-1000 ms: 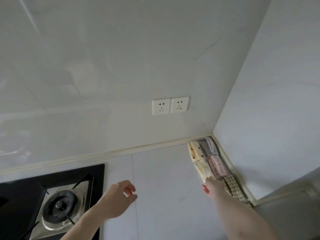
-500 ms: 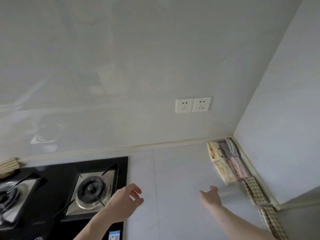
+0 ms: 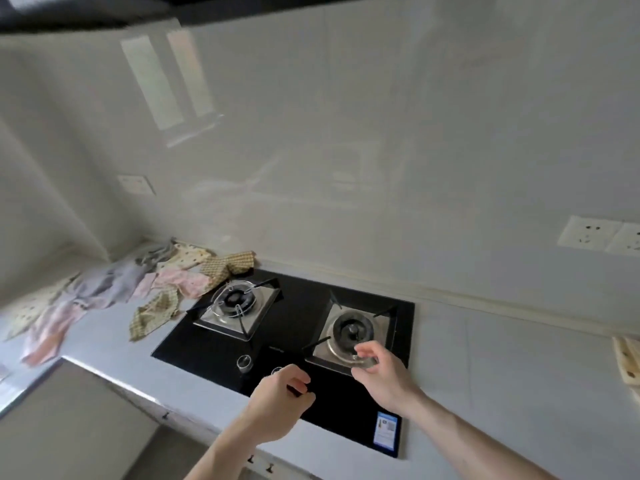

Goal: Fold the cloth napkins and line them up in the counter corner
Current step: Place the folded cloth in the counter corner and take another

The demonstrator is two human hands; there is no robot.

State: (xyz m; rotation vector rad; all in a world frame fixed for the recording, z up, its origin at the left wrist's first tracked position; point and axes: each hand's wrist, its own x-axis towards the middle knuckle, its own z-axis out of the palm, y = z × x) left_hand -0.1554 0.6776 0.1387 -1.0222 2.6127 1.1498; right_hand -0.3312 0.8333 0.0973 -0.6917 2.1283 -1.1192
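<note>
Fingers loosely curled on both hands (image 3: 277, 407) (image 3: 382, 374), glossy black hob (image 3: 287, 323), crumpled napkins (image 3: 156, 289)

A stove (image 3: 298, 344) sat in the counter (image 3: 485, 393) at the centre of the view, the wall (image 3: 346, 150) behind it at 12 o'clock. Loose napkins (image 3: 114, 292) lay heaped on the counter at 9 to 10 o'clock, some touching the stove's edge. One folded napkin (image 3: 628, 362) lay at 3 o'clock, below the sockets (image 3: 602, 234). Both hands (image 3: 277, 407) (image 3: 382, 375) hovered over the stove's front at 6 o'clock.

Home kitchen: gas hob (image 3: 287, 344), tiled backsplash (image 3: 346, 150), counter (image 3: 502, 393).
</note>
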